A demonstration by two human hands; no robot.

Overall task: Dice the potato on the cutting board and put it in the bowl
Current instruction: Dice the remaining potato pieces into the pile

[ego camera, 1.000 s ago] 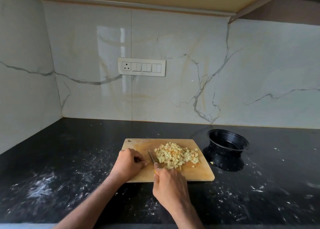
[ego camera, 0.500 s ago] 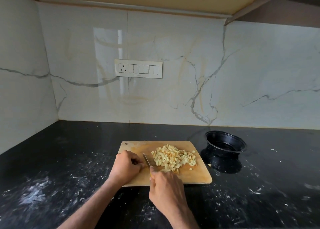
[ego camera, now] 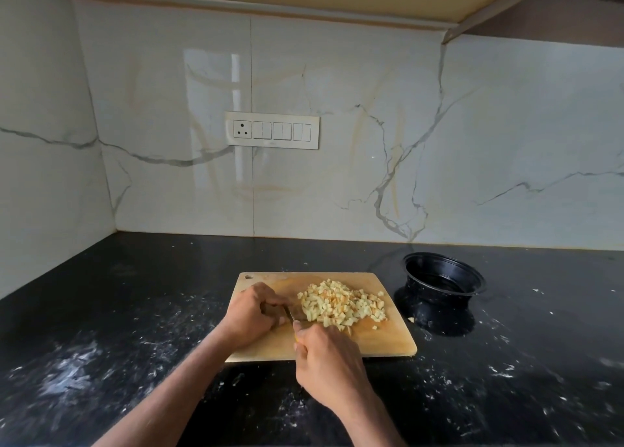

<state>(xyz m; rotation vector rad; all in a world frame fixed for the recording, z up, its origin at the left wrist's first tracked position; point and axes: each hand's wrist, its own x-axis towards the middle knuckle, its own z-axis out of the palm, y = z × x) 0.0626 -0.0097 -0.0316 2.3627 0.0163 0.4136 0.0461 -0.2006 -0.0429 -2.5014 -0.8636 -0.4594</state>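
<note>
While the right hand (ego camera: 326, 362) grips the knife (ego camera: 289, 314) by its handle, which seems to be yellow though only a sliver peeks out at the thumb, the blade runs forward from it and ends between the two hands, just left of the potato pile (ego camera: 341, 303). That puts the edge where the last uncut bit would be, and the left hand (ego camera: 255, 313) sits there, fingers curled down on the cutting board (ego camera: 381, 342) right beside the blade. Whether those fingers pinch a remaining piece of potato or merely brace is hidden by the knuckles, so I cannot tell. Curled tips would keep them behind the edge, a sensible hold for short chops.

Ahead and to the right of the knife hand, the diced cubes lie heaped on the middle of the board, kept clear of the cutting spot. Further right of that hand, off the board on the dark counter (ego camera: 135, 328), stands the black bowl (ego camera: 442, 277), no potato visible inside; a stray cube (ego camera: 411, 319) lies by its base. Dicing looks nearly done, with the transfer not yet made.
</note>
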